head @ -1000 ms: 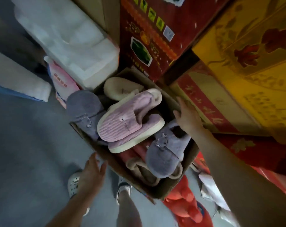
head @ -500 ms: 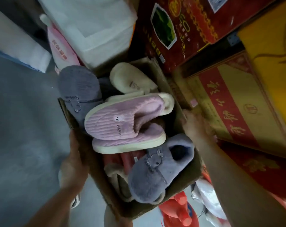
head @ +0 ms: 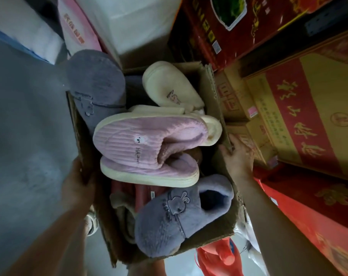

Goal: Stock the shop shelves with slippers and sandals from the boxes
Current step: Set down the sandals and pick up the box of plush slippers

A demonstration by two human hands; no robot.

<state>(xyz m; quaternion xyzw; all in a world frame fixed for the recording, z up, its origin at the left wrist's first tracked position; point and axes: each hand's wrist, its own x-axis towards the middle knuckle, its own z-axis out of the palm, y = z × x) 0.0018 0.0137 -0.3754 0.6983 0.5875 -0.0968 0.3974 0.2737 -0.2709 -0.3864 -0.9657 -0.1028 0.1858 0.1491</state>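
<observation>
We hold the box (head: 213,90) by its side walls, left grip (head: 77,182) and right grip (head: 238,156) each clasping one; slippers (head: 149,140) fill it, so stocking seems barely begun.

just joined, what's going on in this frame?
A person grips a cardboard box by its sides, left hand on the left wall, right hand on the right rim. It is packed with plush slippers: a pink pair on top, a grey slipper at the near end, a cream slipper at the far end.
</observation>
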